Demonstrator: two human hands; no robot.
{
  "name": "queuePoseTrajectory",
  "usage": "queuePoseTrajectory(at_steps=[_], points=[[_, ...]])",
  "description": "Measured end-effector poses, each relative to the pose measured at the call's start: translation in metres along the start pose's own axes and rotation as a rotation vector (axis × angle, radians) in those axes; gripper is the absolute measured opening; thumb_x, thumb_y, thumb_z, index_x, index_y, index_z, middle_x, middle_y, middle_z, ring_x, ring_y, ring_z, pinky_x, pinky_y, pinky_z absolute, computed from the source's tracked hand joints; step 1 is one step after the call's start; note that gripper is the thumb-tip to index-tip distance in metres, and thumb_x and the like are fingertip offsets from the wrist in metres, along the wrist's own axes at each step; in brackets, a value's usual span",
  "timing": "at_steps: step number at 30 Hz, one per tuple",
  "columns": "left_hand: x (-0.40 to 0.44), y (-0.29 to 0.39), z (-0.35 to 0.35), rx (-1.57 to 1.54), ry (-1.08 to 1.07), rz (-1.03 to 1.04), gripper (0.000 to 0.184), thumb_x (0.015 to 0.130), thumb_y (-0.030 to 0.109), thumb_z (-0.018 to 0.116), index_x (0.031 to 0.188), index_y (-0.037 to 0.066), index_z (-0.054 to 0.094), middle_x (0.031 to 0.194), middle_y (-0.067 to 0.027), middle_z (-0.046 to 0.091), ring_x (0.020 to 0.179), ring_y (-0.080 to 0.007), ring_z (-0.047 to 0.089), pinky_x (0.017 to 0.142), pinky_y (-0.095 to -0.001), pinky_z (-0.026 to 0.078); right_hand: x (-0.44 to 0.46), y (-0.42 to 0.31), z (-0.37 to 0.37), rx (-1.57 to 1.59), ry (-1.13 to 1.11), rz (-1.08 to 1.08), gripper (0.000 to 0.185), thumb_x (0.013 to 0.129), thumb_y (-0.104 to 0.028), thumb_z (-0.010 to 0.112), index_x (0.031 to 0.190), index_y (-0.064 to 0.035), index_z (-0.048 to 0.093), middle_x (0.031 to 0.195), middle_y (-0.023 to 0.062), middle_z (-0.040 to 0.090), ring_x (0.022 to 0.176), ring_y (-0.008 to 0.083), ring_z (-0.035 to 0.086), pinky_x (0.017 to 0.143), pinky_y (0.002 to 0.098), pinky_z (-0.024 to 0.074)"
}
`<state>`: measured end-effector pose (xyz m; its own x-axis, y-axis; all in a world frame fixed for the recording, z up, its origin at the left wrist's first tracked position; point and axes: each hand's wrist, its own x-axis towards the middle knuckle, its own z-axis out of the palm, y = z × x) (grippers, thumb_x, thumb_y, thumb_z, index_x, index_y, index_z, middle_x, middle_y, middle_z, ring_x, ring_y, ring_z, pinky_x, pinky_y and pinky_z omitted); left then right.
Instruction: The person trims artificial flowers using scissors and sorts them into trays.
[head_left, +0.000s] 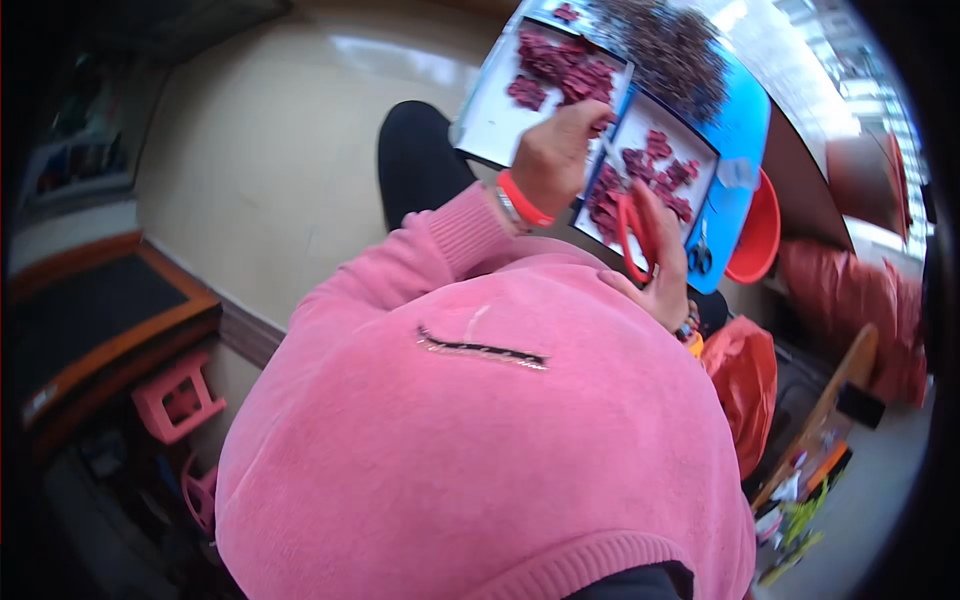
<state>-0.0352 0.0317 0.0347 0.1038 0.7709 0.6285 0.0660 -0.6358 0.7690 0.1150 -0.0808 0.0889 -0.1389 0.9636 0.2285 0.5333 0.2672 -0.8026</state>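
My left hand (pixel 557 152), with a red band and a metal band at the wrist, is closed in a pinch. A small dark red piece shows at its fingertips, partly hidden. My right hand (pixel 664 255) is wrapped round red-handled scissors (pixel 630 238), whose blades I cannot make out well. Under and beyond the hands are two white trays with dark edges. The left tray (pixel 488 128) bears a heap of dark red, flower-like pieces (pixel 567 66). More such pieces (pixel 660 175) lie in the right tray (pixel 637 118), just ahead of the scissors.
A blue table (pixel 745 125) carries the trays, a tangle of brown dried stems (pixel 668 55), a clear cup (pixel 738 173) and dark-handled scissors (pixel 700 255). Right of it are a red basin (pixel 757 232) and red plastic bags (pixel 742 385). A pink stool (pixel 178 398) stands far left.
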Motion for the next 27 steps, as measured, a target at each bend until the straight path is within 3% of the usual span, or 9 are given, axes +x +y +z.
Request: queuePoseTrajectory(at_steps=[2,4,6,9,12,15,19,23,27], points=[[-0.001,-0.002,-0.001,0.089,0.027,0.046,0.026,0.073,-0.004,0.05,0.098,0.002,0.053,0.083,-0.0168,0.059,0.073,-0.0334,0.059,0.065,-0.0383,0.048,-0.002,0.007,0.014,-0.006,0.061,0.043,0.074,0.064,-0.006,0.074,0.129,-0.0001,0.039,0.111,0.0167,0.051,0.099,0.0291,0.053,0.086,0.0353,0.0408],[-0.009,0.002,-0.003,0.062,0.06,-0.053,0.021,0.079,-0.001,0.05,0.099,0.002,0.053,0.087,-0.0171,0.058,0.079,-0.0348,0.058,0.068,-0.0373,0.047,0.003,0.003,0.013,-0.458,0.088,-0.119,0.065,0.068,-0.007,0.069,0.127,-0.0037,0.043,0.103,0.0119,0.059,0.092,0.0279,0.054,0.081,0.0365,0.0366],[-0.014,0.003,-0.005,0.042,0.086,-0.117,0.016,0.08,0.004,0.047,0.096,0.001,0.05,0.086,-0.0201,0.056,0.079,-0.0377,0.057,0.068,-0.0415,0.046,0.008,0.006,0.009,-0.715,0.036,-0.249,0.057,0.072,-0.008,0.063,0.127,-0.0077,0.046,0.106,0.0066,0.061,0.089,0.0193,0.056,0.089,0.0359,0.0266],[-0.014,0.0,-0.013,0.142,0.172,-0.191,0.017,0.078,0.0,0.05,0.095,0.002,0.051,0.084,-0.019,0.059,0.078,-0.0375,0.059,0.067,-0.041,0.048,0.019,0.011,0.017,-0.646,-0.012,-0.299,0.053,0.074,-0.003,0.058,0.126,-0.006,0.046,0.108,0.009,0.06,0.09,0.0235,0.056,0.09,0.0373,0.0294],[-0.006,-0.004,-0.029,0.187,0.203,-0.186,0.015,0.078,0.0,0.049,0.093,0.001,0.05,0.08,-0.0197,0.059,0.075,-0.0374,0.059,0.065,-0.041,0.048,0.031,0.02,0.033,-0.386,-0.031,-0.359,0.046,0.081,-0.004,0.055,0.126,-0.002,0.045,0.117,0.0142,0.055,0.094,0.0343,0.053,0.084,0.0384,0.0397],[0.002,-0.004,-0.034,0.182,0.193,-0.205,0.013,0.078,0.001,0.048,0.091,0.001,0.049,0.076,-0.019,0.058,0.072,-0.0373,0.058,0.063,-0.0416,0.047,0.038,0.019,0.042,-0.303,0.008,-0.427,0.04,0.084,-0.006,0.054,0.123,0.0012,0.046,0.12,0.014,0.054,0.096,0.0322,0.053,0.084,0.0382,0.0394],[0.008,-0.006,-0.028,0.249,0.081,-0.255,0.011,0.077,0.002,0.05,0.088,0.0,0.048,0.074,-0.0188,0.057,0.069,-0.0371,0.058,0.062,-0.0422,0.046,0.036,0.02,0.036,-0.461,-0.002,-0.202,0.035,0.088,-0.011,0.053,0.122,-0.0015,0.05,0.116,0.0137,0.057,0.093,0.0283,0.055,0.082,0.0357,0.0385],[0.013,-0.001,-0.031,0.303,0.119,-0.107,0.013,0.079,0.008,0.051,0.089,0.0,0.051,0.073,-0.0181,0.058,0.066,-0.0356,0.058,0.059,-0.0432,0.046,0.034,0.028,0.046,-0.175,0.076,-0.183,0.032,0.091,-0.012,0.05,0.122,-0.0021,0.051,0.116,0.0133,0.057,0.099,0.0262,0.056,0.084,0.0332,0.0401],[0.019,0.025,-0.044,0.117,0.1,-0.33,0.02,0.085,0.018,0.05,0.092,0.0,0.052,0.076,-0.0178,0.059,0.07,-0.0343,0.059,0.066,-0.0409,0.044,0.031,0.029,0.047,0.001,0.11,-0.061,0.033,0.092,-0.015,0.049,0.122,-0.0018,0.051,0.117,0.0127,0.057,0.104,0.0238,0.055,0.087,0.0313,0.0415]])
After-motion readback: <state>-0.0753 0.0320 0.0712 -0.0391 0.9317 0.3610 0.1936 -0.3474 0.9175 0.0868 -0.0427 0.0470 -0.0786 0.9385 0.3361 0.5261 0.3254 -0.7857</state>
